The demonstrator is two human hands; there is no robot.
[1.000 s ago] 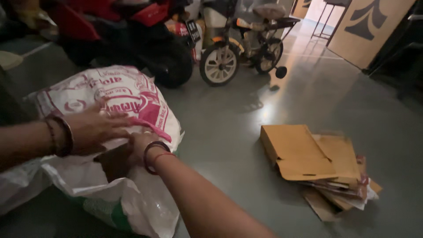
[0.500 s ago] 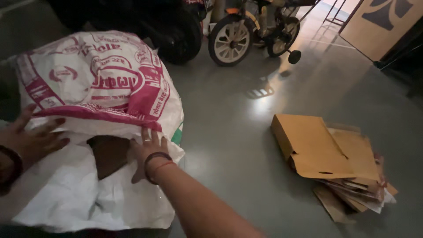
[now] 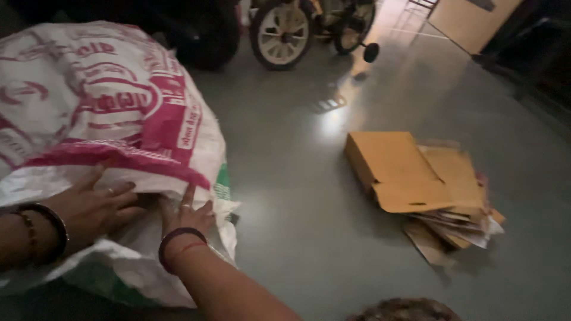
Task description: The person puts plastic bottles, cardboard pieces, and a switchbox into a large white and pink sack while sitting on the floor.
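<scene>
A big white woven sack (image 3: 101,101) with pink and green print lies on the grey floor at the left, bulging and full. Both my hands press flat against its mouth end. My left hand (image 3: 92,205), with dark bangles on the wrist, rests palm down on the sack's folded edge. Just to its right, my right hand (image 3: 185,215), with a dark bracelet and a ring, lies with fingers spread on the sack. Neither hand grips anything that I can see.
A pile of flattened brown cardboard and papers (image 3: 425,187) lies on the floor to the right. A small bicycle with a training wheel (image 3: 309,27) stands at the back, next to a dark ride-on vehicle (image 3: 202,30). A round woven object (image 3: 407,310) shows at the bottom edge.
The view has moved closer to the sack. The brown opening seen earlier between my hands is now covered, and both hands lie closer together on the sack.
</scene>
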